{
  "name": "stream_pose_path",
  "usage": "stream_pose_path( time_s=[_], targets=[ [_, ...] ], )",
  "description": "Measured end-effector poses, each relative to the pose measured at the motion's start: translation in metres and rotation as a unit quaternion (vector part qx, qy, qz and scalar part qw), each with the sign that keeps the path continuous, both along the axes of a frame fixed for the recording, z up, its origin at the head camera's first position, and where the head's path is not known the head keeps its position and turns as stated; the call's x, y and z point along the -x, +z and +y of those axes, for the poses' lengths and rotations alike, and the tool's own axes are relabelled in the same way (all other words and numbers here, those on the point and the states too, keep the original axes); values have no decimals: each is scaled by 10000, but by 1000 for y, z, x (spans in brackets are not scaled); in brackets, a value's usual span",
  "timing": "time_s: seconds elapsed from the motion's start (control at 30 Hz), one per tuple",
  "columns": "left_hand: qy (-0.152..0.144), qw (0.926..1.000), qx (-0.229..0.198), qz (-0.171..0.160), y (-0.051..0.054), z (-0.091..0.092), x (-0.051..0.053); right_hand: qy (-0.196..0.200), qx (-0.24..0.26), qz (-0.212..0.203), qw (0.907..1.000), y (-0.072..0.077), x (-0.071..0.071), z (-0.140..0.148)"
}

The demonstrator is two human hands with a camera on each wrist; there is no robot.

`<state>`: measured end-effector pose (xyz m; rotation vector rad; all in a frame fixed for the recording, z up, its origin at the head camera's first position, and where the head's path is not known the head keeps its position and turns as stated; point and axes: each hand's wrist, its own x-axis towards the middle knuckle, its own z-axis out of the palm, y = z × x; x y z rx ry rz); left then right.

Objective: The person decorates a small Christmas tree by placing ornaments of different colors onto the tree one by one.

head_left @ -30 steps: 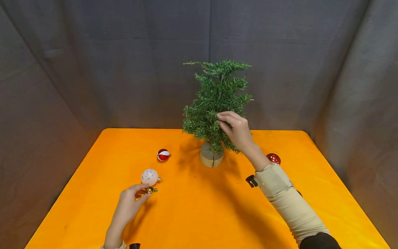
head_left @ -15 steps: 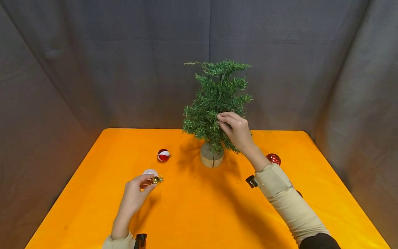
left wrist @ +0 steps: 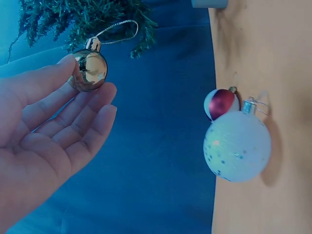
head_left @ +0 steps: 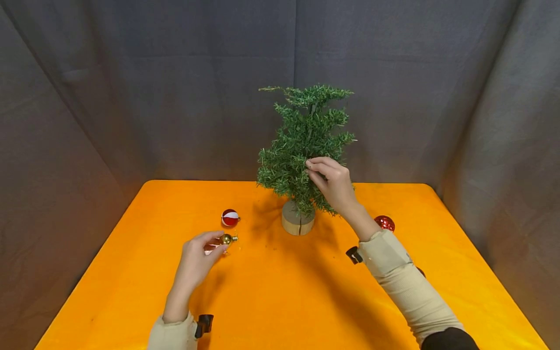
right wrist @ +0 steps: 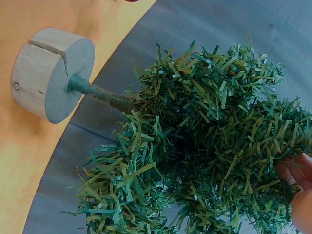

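Between thumb and fingertips, the left hand [head_left: 195,260] pinches a small shiny gold ball [head_left: 225,239] above the table's left part. In the left wrist view a loop of gold string stands out from the cap of the gold ball [left wrist: 90,71]. The right hand [head_left: 334,183] pinches a branch on the front of the small green tree [head_left: 302,136]; in the right wrist view foliage partly covers the fingers of the right hand [right wrist: 298,183]. The tree stands upright on its round wooden base [head_left: 298,218].
A red and white ball [head_left: 230,218] lies left of the tree. A white speckled ball [left wrist: 237,146] lies nearer, mostly behind the left hand in the head view. Beside the right forearm is a glittery red ball [head_left: 385,223]. Grey curtains [head_left: 210,97] surround the orange table [head_left: 271,301].
The left hand has moved forward and to the right with the gold ball, now covering most of the white ball. The right hand has stayed at the same branch.
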<state>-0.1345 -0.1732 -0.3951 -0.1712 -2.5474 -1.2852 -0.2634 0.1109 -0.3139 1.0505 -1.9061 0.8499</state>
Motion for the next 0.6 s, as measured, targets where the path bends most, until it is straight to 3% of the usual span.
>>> stream_pose_path(
  time_s=[0.6],
  targets=[
    [-171, 9982, -42, 569, 30, 20, 7, -2, 26, 9, 10000, 1, -1, 1]
  ],
)
